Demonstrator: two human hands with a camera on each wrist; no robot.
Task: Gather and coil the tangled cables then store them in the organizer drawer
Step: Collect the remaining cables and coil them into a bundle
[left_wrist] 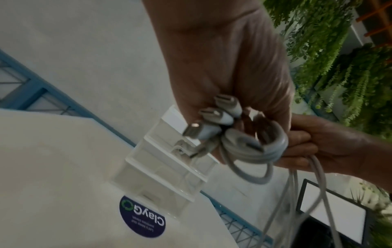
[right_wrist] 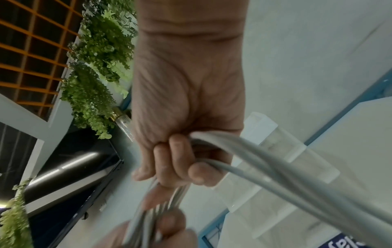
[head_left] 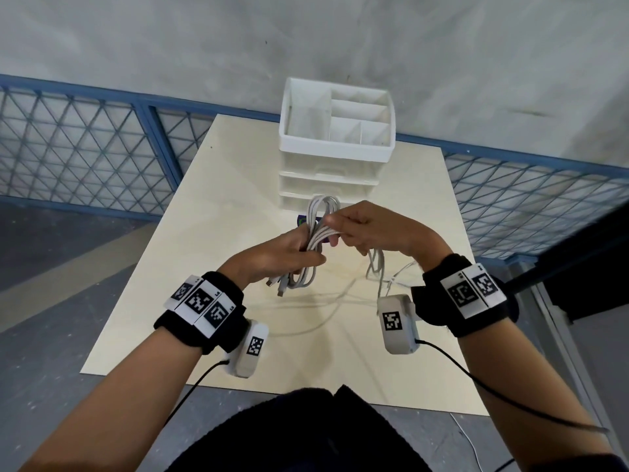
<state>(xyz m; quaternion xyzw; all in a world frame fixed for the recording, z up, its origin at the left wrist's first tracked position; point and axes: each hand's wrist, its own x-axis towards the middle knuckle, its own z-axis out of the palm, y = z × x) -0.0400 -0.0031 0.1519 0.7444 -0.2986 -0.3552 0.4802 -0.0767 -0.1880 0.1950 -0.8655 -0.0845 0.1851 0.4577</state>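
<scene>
We hold the cable bundle (head_left: 315,240) above the middle of the table (head_left: 218,206), clear of the surface. Our left hand (head_left: 282,255) is wrapped around the bundle's middle, fingers curled tight; the loops rise above the fist and several plugs (left_wrist: 214,117) hang out below it. Our right hand (head_left: 367,229) is just right of the left hand and touching the bundle. Its fingers (right_wrist: 180,161) are curled around grey cable strands (right_wrist: 275,176), which run left into the bundle; further strands drop from this hand to the table and trail toward the near right.

The organizer (head_left: 337,144) stands at the far edge of the table, just beyond the bundle. Its top tray is divided into compartments, and drawers stack below it; the drawer fronts appear flush. A dark round sticker (left_wrist: 142,216) lies on the table just in front of the organizer, beneath the hands.
</scene>
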